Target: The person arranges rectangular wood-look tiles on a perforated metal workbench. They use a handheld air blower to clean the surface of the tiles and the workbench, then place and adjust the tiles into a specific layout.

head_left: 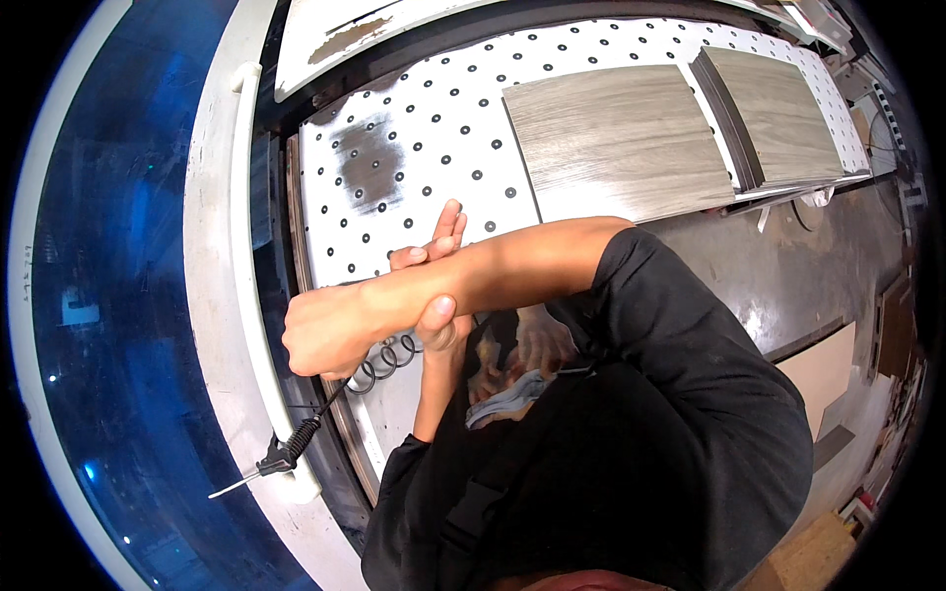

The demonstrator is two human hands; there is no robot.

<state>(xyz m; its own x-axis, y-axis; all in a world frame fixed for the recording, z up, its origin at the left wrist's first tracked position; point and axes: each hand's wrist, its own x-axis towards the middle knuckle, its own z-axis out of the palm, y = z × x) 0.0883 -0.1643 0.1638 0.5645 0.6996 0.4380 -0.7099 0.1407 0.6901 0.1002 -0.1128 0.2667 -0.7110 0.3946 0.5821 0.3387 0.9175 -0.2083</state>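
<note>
My right forearm crosses in front of me toward the left. At its end, my right hand (330, 330) is closed in a fist, its fingertips turned down and hidden. From below, my left hand (440, 320) grips that forearm, with the thumb on the near side and the fingers beyond the far side, one finger stretched out. Just under the fist, a black coiled air hose (384, 362) leads to a black air blow gun (281, 453) with a thin metal nozzle, lying by the white tube rail (251, 276). Whether the fist touches the hose is hidden.
Ahead stretches a white table with black dots (463, 128) and a dark worn patch. On it lie a grey wood-grain panel (621, 143) and a stack of similar panels (778, 118). A blue glossy surface (108, 295) fills the left. Beige board pieces (823, 374) lie at right.
</note>
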